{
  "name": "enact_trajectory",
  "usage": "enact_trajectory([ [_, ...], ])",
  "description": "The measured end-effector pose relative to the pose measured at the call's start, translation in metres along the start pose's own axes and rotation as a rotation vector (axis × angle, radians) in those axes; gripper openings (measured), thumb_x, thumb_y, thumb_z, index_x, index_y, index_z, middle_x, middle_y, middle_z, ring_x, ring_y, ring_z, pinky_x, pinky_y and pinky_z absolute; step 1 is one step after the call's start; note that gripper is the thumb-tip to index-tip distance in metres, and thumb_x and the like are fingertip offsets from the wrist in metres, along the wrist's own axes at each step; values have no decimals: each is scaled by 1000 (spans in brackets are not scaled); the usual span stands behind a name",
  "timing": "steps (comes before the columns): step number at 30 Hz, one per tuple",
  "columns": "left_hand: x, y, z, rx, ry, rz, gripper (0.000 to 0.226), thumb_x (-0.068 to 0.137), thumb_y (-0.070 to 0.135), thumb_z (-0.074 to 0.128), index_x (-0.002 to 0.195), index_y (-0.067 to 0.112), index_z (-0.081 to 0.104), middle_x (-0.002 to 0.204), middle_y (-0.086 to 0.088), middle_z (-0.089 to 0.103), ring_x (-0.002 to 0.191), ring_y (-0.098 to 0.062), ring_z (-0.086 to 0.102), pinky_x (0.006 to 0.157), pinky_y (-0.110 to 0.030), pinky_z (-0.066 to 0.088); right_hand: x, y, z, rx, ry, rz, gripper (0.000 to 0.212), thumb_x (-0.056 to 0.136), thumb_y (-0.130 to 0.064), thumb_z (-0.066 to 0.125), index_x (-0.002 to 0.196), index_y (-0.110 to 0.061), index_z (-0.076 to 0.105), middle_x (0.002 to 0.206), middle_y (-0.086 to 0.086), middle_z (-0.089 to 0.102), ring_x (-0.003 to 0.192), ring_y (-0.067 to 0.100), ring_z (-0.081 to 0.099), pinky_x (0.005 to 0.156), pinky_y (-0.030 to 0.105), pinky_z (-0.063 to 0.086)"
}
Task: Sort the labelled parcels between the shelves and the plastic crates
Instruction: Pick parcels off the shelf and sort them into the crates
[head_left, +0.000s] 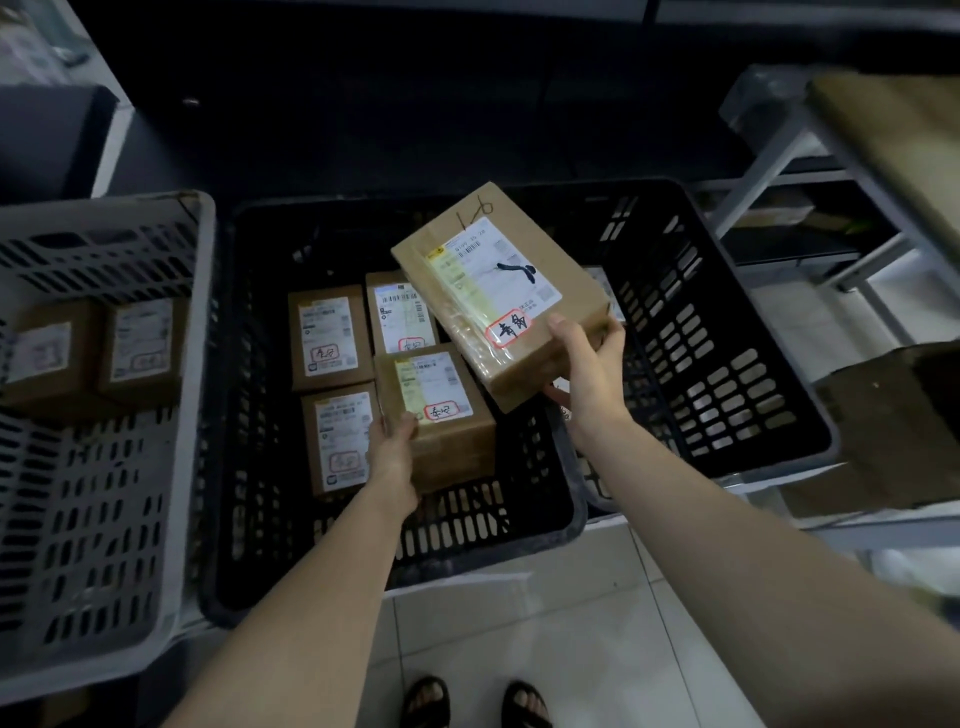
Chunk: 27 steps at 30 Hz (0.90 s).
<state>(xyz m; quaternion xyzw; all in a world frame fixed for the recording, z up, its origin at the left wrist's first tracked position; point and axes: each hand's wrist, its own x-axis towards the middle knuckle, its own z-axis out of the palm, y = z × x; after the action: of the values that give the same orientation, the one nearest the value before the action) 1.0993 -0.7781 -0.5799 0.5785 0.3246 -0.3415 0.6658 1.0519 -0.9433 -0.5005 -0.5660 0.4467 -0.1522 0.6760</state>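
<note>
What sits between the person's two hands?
Head view: a brown cardboard parcel with a white label, in the black plastic crate. The left hand grips its edge; the right hand holds another, tilted parcel.

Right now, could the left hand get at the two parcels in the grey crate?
Probably yes, once freed. The grey crate stands open-topped beside that arm, nothing covering its two parcels; but the left hand now grips a parcel in the black crate.

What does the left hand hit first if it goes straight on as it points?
The left hand grips a parcel at its near corner, so that comes first. Pushed on, it would probably meet the rear parcel in the black crate; depth is unclear.
</note>
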Motion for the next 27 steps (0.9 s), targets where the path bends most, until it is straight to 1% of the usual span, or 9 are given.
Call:
enact_trajectory([
  [4,37,-17,3,117,140,50,55,93,5,47,142,26,33,135,-13,47,107,-34,56,89,-53,51,3,0,-4,24,6,10,94,55,-55,72,138,-44,29,137,3,43,114,25,55,85,41,53],
  [8,34,-20,6,79,85,95,52,93,-6,45,138,18,41,119,-8,52,86,-24,58,87,-45,52,6,-3,-16,110,38,15,78,75,-42,70,142,-38,29,135,4,47,112,24,57,84,40,54],
  [10,34,-21,5,186,34,144,51,92,-4,49,138,17,42,132,-11,47,94,-22,55,93,-43,49,8,-6,-23,186,83,39,68,83,-38,66,141,-35,31,129,4,52,110,24,58,85,42,54],
  [12,30,-23,5,547,-35,269,52,92,3,54,140,17,40,142,-13,40,109,-24,50,98,-36,44,11,-6,-30,275,154,85,65,82,-40,66,139,-34,36,125,4,56,109,25,60,83,42,56],
  [13,28,-26,5,855,-85,364,55,91,8,56,142,19,38,145,-13,37,120,-25,46,100,-35,40,12,-5,-32,322,188,108,64,80,-41,66,137,-33,38,123,5,58,108,26,61,82,41,56],
  [15,31,-35,4,1531,-175,569,63,91,15,55,146,27,27,154,-9,21,139,-28,23,109,-40,28,13,-1,-37,414,242,143,63,80,-43,65,136,-31,39,120,4,60,105,26,62,79,40,57],
  [17,36,-41,4,1955,-210,727,74,90,14,54,149,33,13,157,-5,5,144,-29,3,113,-48,16,16,4,-43,473,297,159,61,81,-45,63,136,-31,39,117,4,59,102,26,61,77,40,56],
  [22,58,-42,13,2201,-196,691,90,87,25,61,147,39,-6,157,-5,-7,144,-33,-5,109,-55,20,34,22,-63,492,444,164,64,82,-46,61,139,-31,36,119,4,54,96,21,58,69,35,52],
  [27,69,-33,20,2222,-201,695,86,87,23,58,147,39,-2,156,-8,-10,141,-39,-2,103,-57,31,50,43,-71,380,469,200,71,77,-44,65,140,-36,33,124,7,51,92,19,57,60,31,45],
])
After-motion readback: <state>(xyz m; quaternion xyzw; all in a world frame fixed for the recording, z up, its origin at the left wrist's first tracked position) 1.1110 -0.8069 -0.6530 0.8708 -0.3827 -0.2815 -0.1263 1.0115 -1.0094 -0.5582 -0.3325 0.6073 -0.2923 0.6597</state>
